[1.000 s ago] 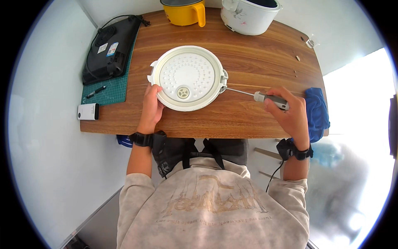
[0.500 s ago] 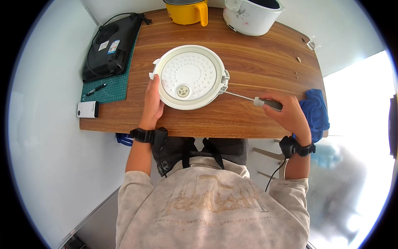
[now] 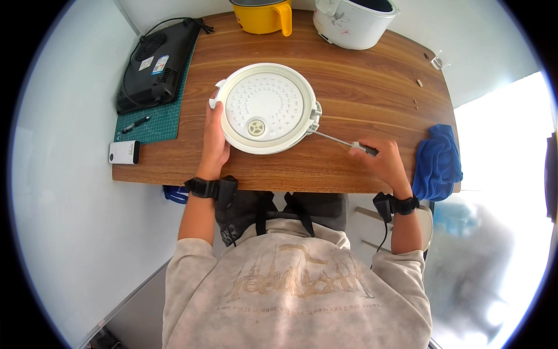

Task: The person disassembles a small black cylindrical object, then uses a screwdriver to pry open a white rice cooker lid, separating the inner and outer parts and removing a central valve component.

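A round white rice cooker lid (image 3: 267, 104) with a dimpled inner plate and a small round vent (image 3: 256, 128) faces up on the wooden table. My left hand (image 3: 215, 136) grips its left rim, thumb by the small white tabs; the fingers behind are partly hidden. In my right hand (image 3: 381, 160) is a screwdriver (image 3: 337, 139) with a thin metal shaft and a grey handle. Its tip reaches the lower end of the hinge part (image 3: 315, 116) at the lid's right edge; whether it sits in a gap or a screw I cannot tell.
At the back stand a yellow pot (image 3: 263, 18) and a white rice cooker body (image 3: 352, 24). A black appliance (image 3: 158, 67) lies at left on a green cutting mat (image 3: 165, 125), near a pen (image 3: 135, 124) and a white power bank (image 3: 124, 153). A blue cloth (image 3: 439, 163) hangs over the right edge.
My right hand has shifted left and slightly down, closer to the lid, and the screwdriver is angled more steeply. The lid and my left hand have hardly moved.
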Demonstrator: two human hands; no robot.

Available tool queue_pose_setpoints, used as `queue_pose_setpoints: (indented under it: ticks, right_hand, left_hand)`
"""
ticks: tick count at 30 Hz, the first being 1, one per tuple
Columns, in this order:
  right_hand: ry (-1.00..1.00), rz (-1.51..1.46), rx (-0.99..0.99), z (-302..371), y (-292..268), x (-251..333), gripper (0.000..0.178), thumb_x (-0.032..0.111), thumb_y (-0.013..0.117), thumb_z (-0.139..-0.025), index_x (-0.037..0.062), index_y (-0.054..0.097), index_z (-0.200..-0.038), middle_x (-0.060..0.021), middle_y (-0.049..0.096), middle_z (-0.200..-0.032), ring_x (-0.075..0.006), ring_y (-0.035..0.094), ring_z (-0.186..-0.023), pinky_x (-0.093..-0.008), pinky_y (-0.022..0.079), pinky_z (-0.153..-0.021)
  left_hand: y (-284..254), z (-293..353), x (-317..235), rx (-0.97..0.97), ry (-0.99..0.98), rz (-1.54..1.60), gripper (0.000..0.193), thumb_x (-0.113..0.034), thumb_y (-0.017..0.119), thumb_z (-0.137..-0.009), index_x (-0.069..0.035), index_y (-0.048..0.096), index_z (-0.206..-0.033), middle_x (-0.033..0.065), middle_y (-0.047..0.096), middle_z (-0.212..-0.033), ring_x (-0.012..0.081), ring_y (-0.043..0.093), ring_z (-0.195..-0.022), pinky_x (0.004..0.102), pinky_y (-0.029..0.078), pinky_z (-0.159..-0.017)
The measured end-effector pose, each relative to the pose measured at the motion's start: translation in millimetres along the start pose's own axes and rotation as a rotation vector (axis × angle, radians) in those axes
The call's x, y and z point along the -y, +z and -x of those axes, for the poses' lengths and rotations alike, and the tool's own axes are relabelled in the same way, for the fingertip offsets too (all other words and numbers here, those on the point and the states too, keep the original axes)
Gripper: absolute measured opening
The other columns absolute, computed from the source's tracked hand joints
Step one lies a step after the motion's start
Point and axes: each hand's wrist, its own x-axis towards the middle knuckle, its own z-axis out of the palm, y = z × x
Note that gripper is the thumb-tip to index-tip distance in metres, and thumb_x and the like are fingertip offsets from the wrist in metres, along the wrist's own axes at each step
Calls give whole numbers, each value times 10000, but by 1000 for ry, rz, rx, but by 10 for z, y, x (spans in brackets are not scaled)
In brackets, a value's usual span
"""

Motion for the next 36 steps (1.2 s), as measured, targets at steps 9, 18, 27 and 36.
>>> queue_pose_setpoints:
  ticks: [9, 18, 27, 36]
  right_hand:
    - [49, -149, 58, 19, 126, -187, 455, 378, 825, -871, -41, 759, -1039, -218, 743, -884, -255, 667, -719, -342, 526, -712]
    - [-154, 335, -61, 134, -197, 469, 435, 453, 778, -872, 23, 784, -936, -184, 721, -776, -386, 678, -694, -417, 541, -644]
    - [-210, 398, -6, 260, -331, 794, 413, 469, 726, -910, 60, 784, -914, -168, 689, -697, -384, 659, -647, -442, 526, -597]
    - [-198, 486, 73, 238, -280, 926, 428, 489, 689, -933, 72, 789, -938, -166, 677, -671, -382, 653, -644, -458, 526, -599]
  left_hand:
    - [33, -2, -18, -14, 17, -4, 591, -332, 440, -1086, -65, 297, -1594, 143, 454, -1542, 241, 459, -1413, 383, 388, -1156]
    - [11, 2, 62, -15, 102, -32, 610, -327, 469, -1070, -46, 301, -1585, 140, 468, -1531, 240, 470, -1407, 376, 391, -1157]
    - [-32, -4, 112, -11, 114, -10, 580, -307, 458, -1077, -35, 330, -1572, 134, 468, -1532, 230, 468, -1407, 370, 384, -1159]
    - [2, 55, 104, -35, 132, -20, 576, -308, 467, -1067, -46, 344, -1566, 135, 471, -1520, 228, 467, -1397, 367, 381, -1155]
